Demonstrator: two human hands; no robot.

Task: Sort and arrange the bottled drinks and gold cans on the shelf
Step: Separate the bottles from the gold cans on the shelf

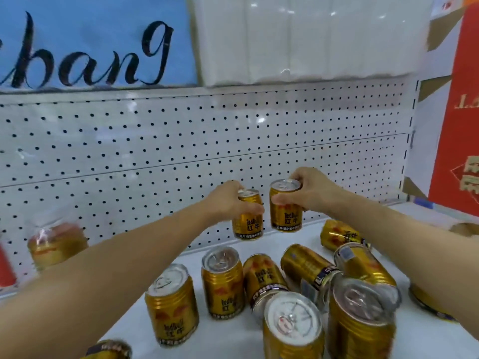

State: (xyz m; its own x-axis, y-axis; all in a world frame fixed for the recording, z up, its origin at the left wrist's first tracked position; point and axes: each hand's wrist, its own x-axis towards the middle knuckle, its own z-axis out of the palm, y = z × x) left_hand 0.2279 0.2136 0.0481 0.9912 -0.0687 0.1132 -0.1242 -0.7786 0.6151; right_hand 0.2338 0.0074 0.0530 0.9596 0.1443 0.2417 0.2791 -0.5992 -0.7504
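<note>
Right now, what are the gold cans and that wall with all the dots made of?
The gold cans look like metal: glossy gold ribbed sides, silvery tops with pull tabs. The back wall seems to be white painted metal pegboard, smooth, with even rows of punched holes, though that could also be coated board.

White shelf (181,345) bears gold cans (223,281), some upright, others seemingly toppled on their sides.

Two hand-held gold cans (267,213), seemingly above shelf (233,332)
</note>
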